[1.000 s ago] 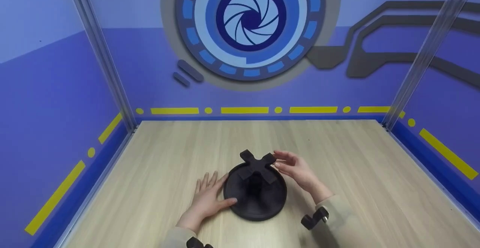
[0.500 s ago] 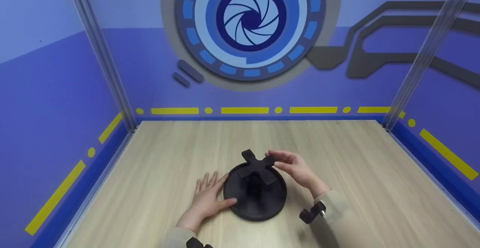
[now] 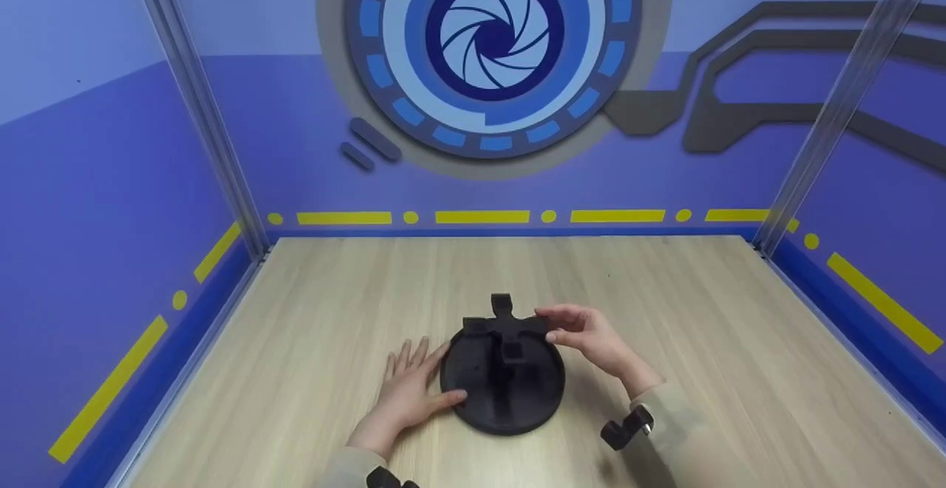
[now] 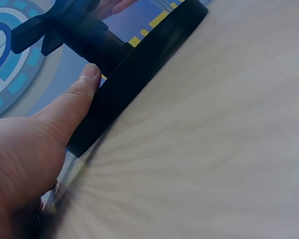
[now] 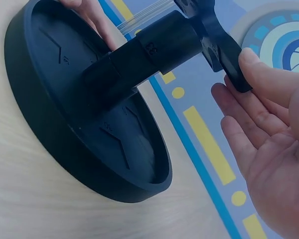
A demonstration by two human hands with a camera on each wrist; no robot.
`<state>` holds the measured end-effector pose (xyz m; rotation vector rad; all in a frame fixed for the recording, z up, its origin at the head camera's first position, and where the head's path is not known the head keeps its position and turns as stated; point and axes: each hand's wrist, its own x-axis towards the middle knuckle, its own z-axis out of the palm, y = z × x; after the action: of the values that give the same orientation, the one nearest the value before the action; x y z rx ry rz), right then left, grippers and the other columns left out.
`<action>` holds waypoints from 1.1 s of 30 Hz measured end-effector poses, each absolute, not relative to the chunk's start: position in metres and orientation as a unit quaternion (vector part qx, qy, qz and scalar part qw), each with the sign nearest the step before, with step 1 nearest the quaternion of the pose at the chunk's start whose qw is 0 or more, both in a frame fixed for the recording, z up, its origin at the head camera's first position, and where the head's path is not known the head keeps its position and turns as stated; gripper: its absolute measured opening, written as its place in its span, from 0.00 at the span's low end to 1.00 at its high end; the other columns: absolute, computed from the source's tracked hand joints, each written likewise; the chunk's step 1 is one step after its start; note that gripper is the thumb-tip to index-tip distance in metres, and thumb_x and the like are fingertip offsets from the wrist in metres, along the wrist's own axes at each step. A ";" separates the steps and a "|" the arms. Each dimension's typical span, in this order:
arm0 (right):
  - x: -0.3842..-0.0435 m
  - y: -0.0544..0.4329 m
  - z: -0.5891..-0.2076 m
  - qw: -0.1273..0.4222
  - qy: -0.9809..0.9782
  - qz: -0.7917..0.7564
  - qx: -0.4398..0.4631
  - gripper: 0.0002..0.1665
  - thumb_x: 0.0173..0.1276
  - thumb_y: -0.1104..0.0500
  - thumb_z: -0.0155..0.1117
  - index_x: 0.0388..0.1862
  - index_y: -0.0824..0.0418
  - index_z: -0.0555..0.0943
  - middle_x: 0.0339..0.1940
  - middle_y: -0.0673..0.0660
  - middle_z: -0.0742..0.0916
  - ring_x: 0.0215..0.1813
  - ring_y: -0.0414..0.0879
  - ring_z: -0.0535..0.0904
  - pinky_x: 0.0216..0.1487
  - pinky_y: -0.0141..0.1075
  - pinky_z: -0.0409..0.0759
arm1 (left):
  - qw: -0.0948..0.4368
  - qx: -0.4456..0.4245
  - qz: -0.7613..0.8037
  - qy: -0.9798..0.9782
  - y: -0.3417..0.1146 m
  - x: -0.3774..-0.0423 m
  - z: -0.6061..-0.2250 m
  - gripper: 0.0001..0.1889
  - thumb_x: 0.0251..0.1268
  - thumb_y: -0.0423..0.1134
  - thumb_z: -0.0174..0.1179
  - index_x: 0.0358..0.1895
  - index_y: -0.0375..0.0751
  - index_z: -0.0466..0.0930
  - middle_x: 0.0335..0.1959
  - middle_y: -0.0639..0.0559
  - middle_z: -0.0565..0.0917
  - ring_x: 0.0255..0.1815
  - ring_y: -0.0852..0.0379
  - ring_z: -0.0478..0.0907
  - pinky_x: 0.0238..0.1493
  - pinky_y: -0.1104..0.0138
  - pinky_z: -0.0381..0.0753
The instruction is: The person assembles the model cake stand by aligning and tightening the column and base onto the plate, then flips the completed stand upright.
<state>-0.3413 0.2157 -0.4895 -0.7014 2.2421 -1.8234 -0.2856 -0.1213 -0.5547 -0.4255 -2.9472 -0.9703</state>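
Note:
A black round base [image 3: 532,399] with a raised rim lies on the table. From its middle rises a thick black post [image 5: 149,47], topped by a four-armed cross-shaped knob [image 3: 505,327]. My left hand [image 3: 414,396] rests at the left side of the base with its fingers spread straight. Its thumb [image 4: 72,107] presses on the rim. At the knob's right arm, my right hand [image 3: 595,341] pinches the tip, thumb on one side and fingers on the other, as the right wrist view shows. The palm stays off the knob.
The pale wooden table [image 3: 355,288] is enclosed by blue printed panels [image 3: 288,140] at the back and sides. Metal posts [image 3: 203,103] stand at the back corners. A black wrist mount [image 3: 627,429] sits on the right sleeve.
The cross-shaped knob has turned clockwise, from a diagonal stance to nearly square with the table. My right hand closed on its arm and came slightly nearer; the left hand and base stayed put.

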 end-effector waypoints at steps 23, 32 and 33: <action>-0.317 0.207 -0.485 0.111 0.750 -0.609 -0.232 0.30 0.67 0.67 0.70 0.67 0.75 0.76 0.62 0.63 0.86 0.52 0.33 0.86 0.51 0.26 0.86 | 0.007 -0.139 -0.310 -0.940 -0.123 -0.285 -0.555 0.51 0.58 0.70 0.66 0.80 0.49 0.61 0.83 0.31 0.55 0.84 0.26 0.43 0.82 0.32 0.36; -0.301 0.194 -0.484 0.074 0.732 -0.637 -0.229 0.33 0.63 0.70 0.73 0.64 0.82 0.74 0.58 0.59 0.89 0.47 0.32 0.86 0.49 0.26 0.87 | 0.007 -0.141 -0.309 -0.941 -0.122 -0.284 -0.553 0.50 0.58 0.70 0.66 0.80 0.48 0.62 0.82 0.31 0.55 0.84 0.25 0.43 0.82 0.32 0.36; -0.299 0.191 -0.483 0.064 0.736 -0.635 -0.228 0.33 0.62 0.70 0.74 0.63 0.82 0.74 0.58 0.63 0.88 0.46 0.32 0.86 0.48 0.25 0.87 | 0.008 -0.141 -0.310 -0.940 -0.122 -0.284 -0.553 0.50 0.58 0.69 0.66 0.80 0.48 0.62 0.82 0.30 0.55 0.84 0.25 0.43 0.82 0.32 0.37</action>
<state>-0.2989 0.1914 -0.4832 -0.6877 2.2218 -1.9173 -0.2840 -0.1224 -0.5530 -0.4404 -2.9402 -0.9680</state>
